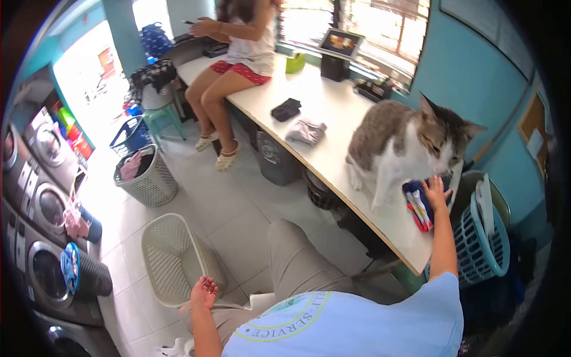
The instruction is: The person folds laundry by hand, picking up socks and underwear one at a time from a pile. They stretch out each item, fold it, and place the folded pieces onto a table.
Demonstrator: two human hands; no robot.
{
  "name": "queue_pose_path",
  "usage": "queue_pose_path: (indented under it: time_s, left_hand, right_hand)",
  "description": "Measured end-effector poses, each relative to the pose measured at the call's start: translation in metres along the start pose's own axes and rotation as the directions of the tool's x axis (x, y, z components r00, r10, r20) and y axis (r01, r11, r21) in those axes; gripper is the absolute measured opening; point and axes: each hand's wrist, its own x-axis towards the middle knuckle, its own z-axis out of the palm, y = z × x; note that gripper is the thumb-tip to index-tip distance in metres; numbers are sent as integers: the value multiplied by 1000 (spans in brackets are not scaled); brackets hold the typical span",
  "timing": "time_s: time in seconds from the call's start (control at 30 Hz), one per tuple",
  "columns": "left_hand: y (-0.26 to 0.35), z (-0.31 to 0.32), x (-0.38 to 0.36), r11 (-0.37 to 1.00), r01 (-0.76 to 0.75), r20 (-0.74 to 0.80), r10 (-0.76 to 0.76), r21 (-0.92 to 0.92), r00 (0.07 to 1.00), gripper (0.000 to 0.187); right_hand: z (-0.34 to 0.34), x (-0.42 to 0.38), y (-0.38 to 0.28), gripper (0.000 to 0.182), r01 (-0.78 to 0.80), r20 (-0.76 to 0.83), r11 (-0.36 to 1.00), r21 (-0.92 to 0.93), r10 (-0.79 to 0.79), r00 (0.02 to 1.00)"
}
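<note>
My right hand [437, 193] lies with spread fingers on a folded garment [418, 205] in navy, red and white, near the table's right end. A grey-brown and white cat [395, 140] sits on the white table [351, 166] beside it, head lowered so its muzzle is at or very near my fingertips. My left hand [205, 291] rests palm up by my leg, fingers loosely bent and nothing visible in it. Close to it on the floor is a beige laundry basket [172, 262].
A person [244, 47] sits on the table's far end. A folded grey garment [306, 132] and a dark one [286, 110] lie on the tabletop. A blue basket [476, 244] stands at the right. Washing machines [50, 202] line the left, near a filled basket [146, 178].
</note>
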Motion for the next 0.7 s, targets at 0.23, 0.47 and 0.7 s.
queue_pose_path:
  time_s: [0.23, 0.47, 0.7]
  left_hand:
    - [-15, -1, 3, -34, -221, 185, 679, 975, 710, 40]
    - [-37, -7, 61, -246, -29, 169, 574, 969, 801, 66]
    - [-33, -4, 95, -115, -34, 94, 568, 993, 818, 25]
  right_hand:
    - [9, 11, 9, 56, 64, -240, 996, 56, -49, 970]
    - [-72, -77, -49, 26, 471, -798, 657, 588, 377, 471]
    - [-64, -224, -226, 10, 898, -626, 193, 396, -659, 418]
